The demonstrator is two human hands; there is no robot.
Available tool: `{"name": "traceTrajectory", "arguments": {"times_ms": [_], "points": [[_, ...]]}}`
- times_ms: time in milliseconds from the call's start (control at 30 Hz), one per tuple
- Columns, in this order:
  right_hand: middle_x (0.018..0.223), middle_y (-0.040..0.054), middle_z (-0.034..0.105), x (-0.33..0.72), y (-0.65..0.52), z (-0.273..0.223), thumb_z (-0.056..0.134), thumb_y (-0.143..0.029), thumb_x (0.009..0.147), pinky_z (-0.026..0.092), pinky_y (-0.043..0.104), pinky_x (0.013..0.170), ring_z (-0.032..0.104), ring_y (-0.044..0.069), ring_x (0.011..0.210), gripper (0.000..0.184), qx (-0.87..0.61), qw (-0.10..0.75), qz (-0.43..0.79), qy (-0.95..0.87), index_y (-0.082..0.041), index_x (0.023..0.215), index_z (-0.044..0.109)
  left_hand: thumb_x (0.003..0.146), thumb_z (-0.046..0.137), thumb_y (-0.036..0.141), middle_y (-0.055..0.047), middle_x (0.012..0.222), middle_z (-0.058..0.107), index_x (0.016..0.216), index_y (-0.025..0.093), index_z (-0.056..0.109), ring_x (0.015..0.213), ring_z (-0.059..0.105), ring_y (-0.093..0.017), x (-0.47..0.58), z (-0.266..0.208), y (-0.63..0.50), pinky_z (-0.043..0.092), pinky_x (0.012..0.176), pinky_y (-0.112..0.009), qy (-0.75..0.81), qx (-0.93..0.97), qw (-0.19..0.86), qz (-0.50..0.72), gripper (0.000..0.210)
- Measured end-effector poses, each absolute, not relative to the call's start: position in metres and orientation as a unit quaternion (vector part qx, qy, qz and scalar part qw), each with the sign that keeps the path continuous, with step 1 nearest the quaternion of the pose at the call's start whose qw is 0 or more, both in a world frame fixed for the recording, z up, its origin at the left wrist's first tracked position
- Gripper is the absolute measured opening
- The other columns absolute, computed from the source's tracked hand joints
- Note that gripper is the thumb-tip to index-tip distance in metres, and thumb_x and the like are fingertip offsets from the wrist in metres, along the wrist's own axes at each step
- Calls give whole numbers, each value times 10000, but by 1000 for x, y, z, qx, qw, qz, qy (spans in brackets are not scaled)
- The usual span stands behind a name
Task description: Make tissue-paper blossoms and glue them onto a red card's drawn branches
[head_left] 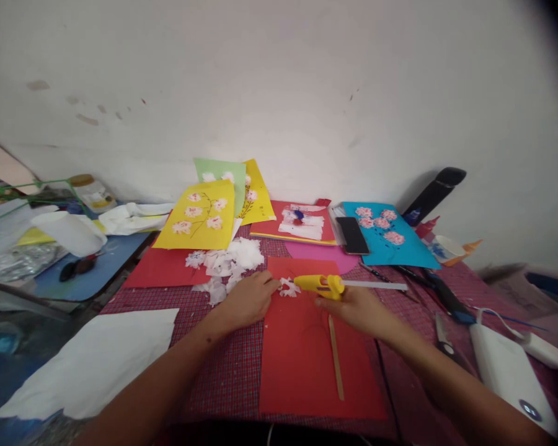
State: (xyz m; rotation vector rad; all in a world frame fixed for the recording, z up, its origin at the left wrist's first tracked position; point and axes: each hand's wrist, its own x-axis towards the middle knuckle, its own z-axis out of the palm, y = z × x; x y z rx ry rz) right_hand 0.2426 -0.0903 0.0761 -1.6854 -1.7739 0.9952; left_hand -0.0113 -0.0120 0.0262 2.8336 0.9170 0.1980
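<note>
My right hand (351, 305) is closed round a yellow glue gun (320, 285), with a clear glue stick (376, 285) jutting from its back. The gun's nozzle points left, at a small white paper flower (289, 287) near the top of a red sheet (302, 371). My left hand (253, 297) has its fingers curled together, the tips at the flower's left edge. A thin brown wooden stick (335, 359) lies on the red sheet below my right hand. Crumpled white paper pieces (225, 263) are heaped beyond my left hand.
Behind stand yellow (198, 214) and green (221, 170) cards with paper flowers. A blue card (385, 235) and a phone (352, 235) lie at back right. Scissors (444, 337) and a white power bank (511, 371) are right; white paper (102, 359) is left.
</note>
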Motion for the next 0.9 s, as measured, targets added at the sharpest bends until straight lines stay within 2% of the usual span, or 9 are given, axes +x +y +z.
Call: {"name": "traceTrajectory", "arguments": {"times_ms": [100, 233, 567, 733, 900], "points": [[958, 49, 760, 234, -86, 74, 579, -330, 829, 513, 345, 734, 697, 274, 852, 284, -643, 188, 320, -670, -203, 1043, 717, 938, 390, 130, -87, 1070, 568, 1199, 191, 540, 1007, 546, -217, -12, 26, -12, 461, 893, -344, 302, 948, 77, 72, 307], [987, 62, 761, 230, -83, 69, 581, -305, 826, 507, 337, 754, 698, 269, 878, 282, -646, 166, 289, -687, -194, 1046, 717, 929, 408, 130, -83, 1074, 570, 1201, 192, 541, 1000, 543, -217, -12, 27, -12, 461, 888, -348, 300, 948, 77, 74, 309], [1027, 54, 764, 226, -83, 69, 583, -286, 826, 524, 356, 819, 697, 272, 921, 310, -623, 207, 318, -684, -209, 1095, 717, 929, 401, 131, -84, 1067, 569, 1157, 188, 540, 988, 541, -214, -12, 28, -13, 465, 887, -348, 308, 946, 76, 64, 273], [989, 44, 770, 228, -86, 69, 577, -296, 828, 542, 352, 781, 707, 272, 886, 317, -627, 208, 337, -671, -208, 1094, 726, 934, 393, 138, -85, 1084, 568, 1183, 192, 521, 1003, 543, -216, -12, 28, -13, 466, 898, -349, 315, 944, 75, 64, 285], [1083, 31, 752, 237, -89, 66, 584, -351, 850, 540, 348, 810, 697, 274, 951, 364, -616, 228, 353, -667, -225, 1173, 692, 943, 372, 142, -94, 1074, 570, 1202, 185, 515, 1006, 551, -223, -11, 26, -12, 470, 898, -355, 319, 942, 75, 64, 299]]}}
